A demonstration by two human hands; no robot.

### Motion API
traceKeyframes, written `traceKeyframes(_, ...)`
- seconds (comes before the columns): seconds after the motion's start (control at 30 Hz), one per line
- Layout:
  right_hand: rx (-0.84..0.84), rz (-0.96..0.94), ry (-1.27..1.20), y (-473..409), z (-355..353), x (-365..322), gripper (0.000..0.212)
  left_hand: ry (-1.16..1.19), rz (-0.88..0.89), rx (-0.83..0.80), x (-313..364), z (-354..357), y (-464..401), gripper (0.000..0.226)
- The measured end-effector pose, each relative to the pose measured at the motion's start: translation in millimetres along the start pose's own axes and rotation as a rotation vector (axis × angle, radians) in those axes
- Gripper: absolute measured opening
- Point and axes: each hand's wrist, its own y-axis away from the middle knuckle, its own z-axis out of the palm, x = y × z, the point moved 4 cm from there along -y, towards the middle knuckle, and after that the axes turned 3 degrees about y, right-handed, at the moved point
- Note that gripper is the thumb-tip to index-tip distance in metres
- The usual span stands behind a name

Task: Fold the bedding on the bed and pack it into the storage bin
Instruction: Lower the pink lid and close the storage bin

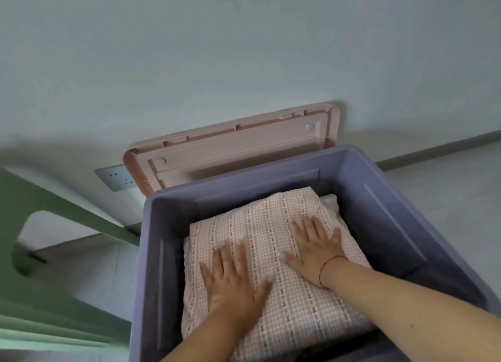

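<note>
Folded bedding in pink-and-white check with dark stitched stripes, lying inside the purple storage bin and filling most of its floor, a sliver of paler fabric peeking out at the far right corner underneath. Left hand flat on the near-left part of the fabric, fingers straight and spread, pressing down, gripping nothing. Right hand flat on the fabric just to the right and slightly farther in, fingers likewise straight and splayed, palm down, holding nothing; thin red cord bracelet around that wrist. Hands apart from each other, both forearms reaching in over the near rim. Dark gaps between bedding and bin walls on the left, far and right sides. Pink lid standing tilted behind the bin, underside facing the camera, leaning against the white wall. White wall socket just left of the lid, partly covered by its corner. Green furniture piece with a rounded cutout at the left edge, close beside the bin. Pale tiled floor to the right, grey skirting strip along the wall's base.
</note>
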Motion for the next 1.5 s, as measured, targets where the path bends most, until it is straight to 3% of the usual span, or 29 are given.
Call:
traceKeyframes(0.2, -0.072, 0.011, 0.003, -21, 46, 6, 0.102, -0.042, 0.042, -0.01, 0, 54, -15, 0.091)
traceKeyframes(0.3, -0.087, 0.013, 0.014, -32, 53, 6, 0.101, -0.066, 0.054, 0.042, -2, 61, -21, 0.089)
traceKeyframes(0.53, -0.105, 0.007, -0.018, -35, 50, 7, 0.11, -0.04, 0.061, -0.029, -4, 65, -27, 0.088)
traceKeyframes(0.73, -0.011, 0.084, -0.13, -38, 8, 4, 0.07, -0.048, 0.041, -0.052, 4, 7, -27, 0.104)
traceKeyframes(0.8, 0.119, 0.127, -0.204, -47, -24, -1, 0.061, 0.007, 0.024, 0.036, 7, -21, -38, 0.088)
traceKeyframes(0.9, 0.394, 0.044, -0.416, -53, -84, -13, 0.055, 0.247, 0.077, 0.229, 10, -77, -64, 0.043)
traceKeyframes(0.97, 0.494, -0.038, -0.669, -55, -121, -20, 0.053, 0.43, 0.129, 0.303, 11, -117, -84, 0.03)
traceKeyframes(1.03, 0.481, -0.03, -0.904, -68, -152, -21, 0.056, 0.583, 0.101, 0.35, 8, -152, -104, 0.025)
traceKeyframes(1.1, 0.373, 0.01, -1.231, -84, -171, -22, 0.066, 0.89, -0.027, 0.36, 0, -178, -124, 0.016)
traceKeyframes(1.2, 0.262, 0.064, -1.654, -99, -193, -21, 0.065, 1.572, -0.211, 0.248, -7, -197, -148, 0.021)
traceKeyframes(1.27, 0.22, 0.054, -1.792, -103, -202, -20, 0.072, 1.831, -0.274, 0.183, -10, -203, -154, 0.034)
traceKeyframes(1.5, 0.114, -0.04, -1.951, -118, -209, -28, 0.081, 2.035, -0.227, 0.135, -8, -212, -171, 0.044)
